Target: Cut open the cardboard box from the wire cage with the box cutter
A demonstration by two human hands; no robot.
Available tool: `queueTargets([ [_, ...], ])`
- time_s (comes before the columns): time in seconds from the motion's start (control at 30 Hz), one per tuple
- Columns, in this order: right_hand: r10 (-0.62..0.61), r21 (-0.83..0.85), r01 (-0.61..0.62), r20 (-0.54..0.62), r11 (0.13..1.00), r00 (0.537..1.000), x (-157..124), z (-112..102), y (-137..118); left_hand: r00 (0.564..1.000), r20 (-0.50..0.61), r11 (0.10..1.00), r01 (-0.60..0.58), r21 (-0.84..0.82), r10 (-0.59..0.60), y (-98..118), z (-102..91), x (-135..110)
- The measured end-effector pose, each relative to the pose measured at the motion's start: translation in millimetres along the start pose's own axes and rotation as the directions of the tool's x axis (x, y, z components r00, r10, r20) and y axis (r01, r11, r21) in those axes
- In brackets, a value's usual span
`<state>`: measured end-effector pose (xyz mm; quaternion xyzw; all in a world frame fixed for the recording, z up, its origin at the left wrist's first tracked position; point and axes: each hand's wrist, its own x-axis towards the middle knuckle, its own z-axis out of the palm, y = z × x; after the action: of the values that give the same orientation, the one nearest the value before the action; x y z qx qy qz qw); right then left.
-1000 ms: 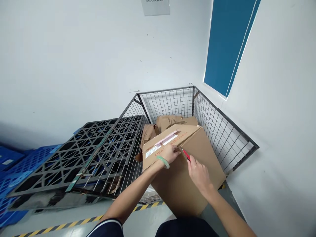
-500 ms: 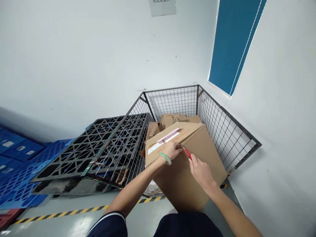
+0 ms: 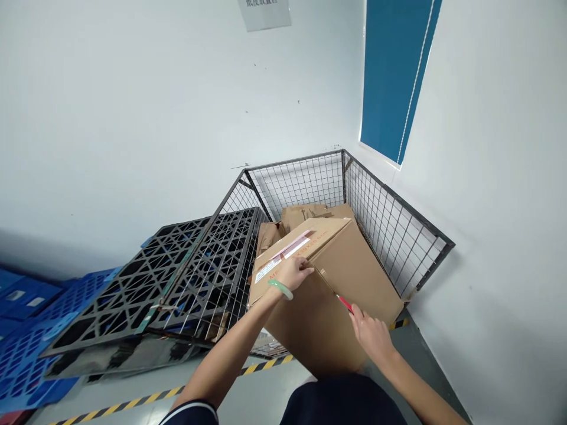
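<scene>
A large cardboard box (image 3: 349, 283) leans tilted at the front of a wire mesh cage, with a white label and a pinkish strip of tape on its upper face. My left hand (image 3: 294, 273), a green bangle at its wrist, has curled fingers gripping the box's upper edge. In my right hand (image 3: 371, 335) is a red utility knife (image 3: 344, 303), its tip at the seam running down the box's near face. A short piece of that seam lies between the blade and my left fingers.
The wire cage (image 3: 398, 203) holds other flattened cardboard (image 3: 301, 215) behind the box. Black plastic pallets (image 3: 177, 265) stand to its left, beside blue pallets (image 3: 39, 336). Walls rise behind and on the right. Yellow-black tape (image 3: 128, 405) marks the floor.
My right hand has drawn the knife down and away from my left hand along the seam. The left hand keeps its place on the box edge. The view has shifted slightly.
</scene>
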<state>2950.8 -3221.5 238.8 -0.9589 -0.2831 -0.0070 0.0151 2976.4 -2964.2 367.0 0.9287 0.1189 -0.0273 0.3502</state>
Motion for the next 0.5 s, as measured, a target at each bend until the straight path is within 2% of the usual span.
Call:
queueTargets([
  [0.23, 0.006, -0.011, -0.007, -0.056, 1.000, 0.998, -24.6, 24.8, 10.5, 1.000, -0.003, 1.000, -0.002, -0.013, 0.002, -9.0, -8.7, -0.5],
  [0.5, 0.037, 0.003, -0.037, -0.067, 0.999, 0.997, -65.1, 80.7, 40.7, 0.998, 0.011, 0.996, 0.060, -0.066, -0.060, -35.2, -27.1, -0.1],
])
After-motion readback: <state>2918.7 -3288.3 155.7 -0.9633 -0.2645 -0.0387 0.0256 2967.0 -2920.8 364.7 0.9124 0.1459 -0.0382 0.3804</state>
